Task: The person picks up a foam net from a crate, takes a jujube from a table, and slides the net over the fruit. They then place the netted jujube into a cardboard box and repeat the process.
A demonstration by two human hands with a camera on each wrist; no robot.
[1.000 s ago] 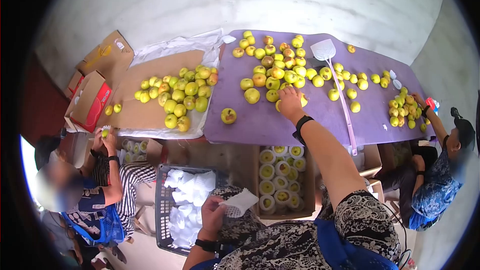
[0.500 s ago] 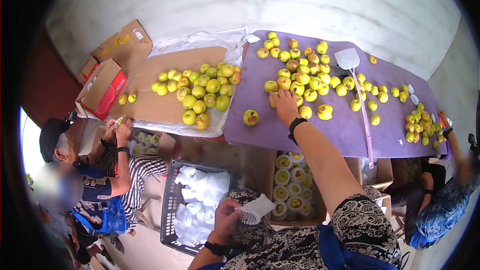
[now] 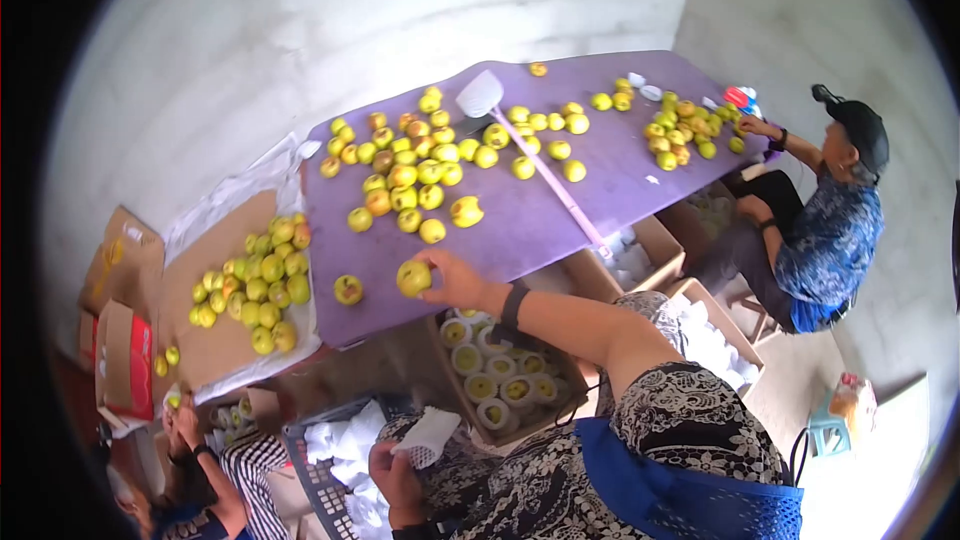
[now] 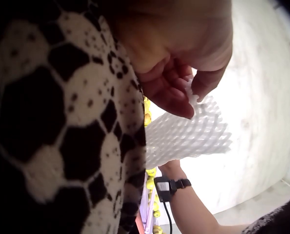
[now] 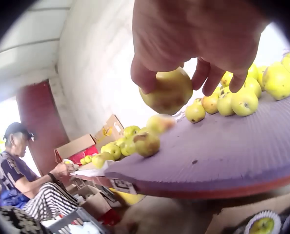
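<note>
My right hand grips a yellow-green apple over the near edge of the purple-covered table. In the right wrist view, the thumb and fingers hold this apple from above, its underside brownish. A single blemished apple lies on the purple cover just left of it. Low in front of my lap, my left hand pinches a white foam net sleeve. The left wrist view shows thumb and fingertips on one end of the sleeve, which hangs flat.
Apples are heaped on the purple table; more lie on cardboard at left. A pink fly swatter lies across the table. Below are a box of sleeved apples and a dark crate of foam sleeves. People sit at both sides.
My right hand has left the heap and come to the near table edge with an apple. The head view has turned right. My left hand still pinches the foam net sleeve.
</note>
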